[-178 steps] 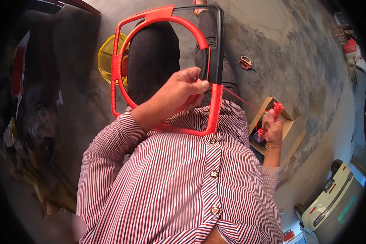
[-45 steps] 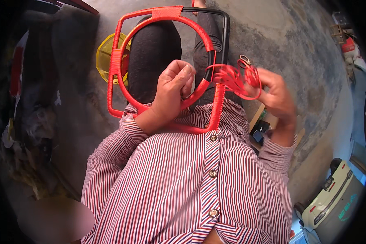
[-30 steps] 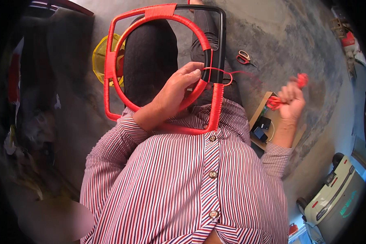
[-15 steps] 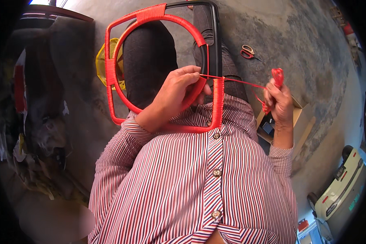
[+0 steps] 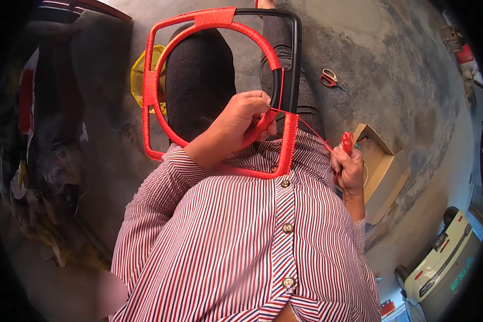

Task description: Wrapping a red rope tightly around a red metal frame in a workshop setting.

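Observation:
On my lap lies a black frame (image 5: 294, 64), a rounded square with a ring inside, largely wrapped in red cord (image 5: 287, 145). Bare black shows along the upper right of the square and on the ring's right side. My left hand (image 5: 247, 119) is closed round the ring just below that bare stretch, its thumb and fingers pinching the cord against it. From there a strand crosses the square's right side and runs down to my right hand (image 5: 349, 167). That hand is closed on a bundle of red cord (image 5: 347, 141), which sticks out above the fist.
Scissors (image 5: 329, 79) with red and beige handles lie on the concrete floor to the right. An open cardboard box (image 5: 383, 170) stands beside my right hand. A yellow bag (image 5: 138, 80) is by my left knee. A pale toy-like vehicle (image 5: 440, 257) sits at lower right.
My right hand has come down and inward with the cord bundle, uncovering more of the box. The frame has shifted slightly right. My left hand keeps its grip on the ring.

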Motion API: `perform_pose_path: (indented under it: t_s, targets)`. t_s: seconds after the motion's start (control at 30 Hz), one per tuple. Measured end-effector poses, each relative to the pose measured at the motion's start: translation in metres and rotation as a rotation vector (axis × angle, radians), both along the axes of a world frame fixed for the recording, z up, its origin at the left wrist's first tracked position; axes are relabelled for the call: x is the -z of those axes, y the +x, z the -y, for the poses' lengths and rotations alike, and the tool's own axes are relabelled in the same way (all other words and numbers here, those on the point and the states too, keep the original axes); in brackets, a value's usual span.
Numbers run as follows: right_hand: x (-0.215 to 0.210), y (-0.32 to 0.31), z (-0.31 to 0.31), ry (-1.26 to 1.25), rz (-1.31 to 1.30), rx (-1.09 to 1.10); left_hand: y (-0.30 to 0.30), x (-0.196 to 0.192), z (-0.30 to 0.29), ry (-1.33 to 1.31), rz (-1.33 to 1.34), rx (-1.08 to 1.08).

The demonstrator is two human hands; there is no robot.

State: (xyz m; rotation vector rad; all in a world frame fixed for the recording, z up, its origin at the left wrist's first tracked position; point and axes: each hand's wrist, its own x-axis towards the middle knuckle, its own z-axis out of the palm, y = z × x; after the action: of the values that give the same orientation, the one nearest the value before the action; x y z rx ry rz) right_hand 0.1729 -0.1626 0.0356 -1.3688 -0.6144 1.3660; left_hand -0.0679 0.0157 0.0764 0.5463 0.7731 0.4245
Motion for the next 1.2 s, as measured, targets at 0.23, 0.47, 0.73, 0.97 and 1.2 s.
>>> perform_pose_path:
  t_s: [0.23,0.47,0.73,0.97,1.2]
  targets:
    - [0.021,0.041,-0.055,-0.005,0.348,0.051,0.000,0.008,-0.006,0.016,-0.021,0.073]
    - [-0.076,-0.034,-0.144,0.707,1.060,-0.254,-0.001,0.003,0.006,0.237,0.011,-0.249]
    - [-0.049,-0.051,-0.156,0.807,1.257,-0.059,0.000,0.019,0.009,0.397,-0.234,-0.257]
    - [-0.016,-0.049,-0.115,0.463,1.028,-0.287,0.000,0.028,0.000,0.192,-0.075,-0.130]
    - [-0.029,-0.017,-0.104,0.453,0.657,-0.153,-0.002,0.015,-0.001,0.099,-0.068,-0.084]
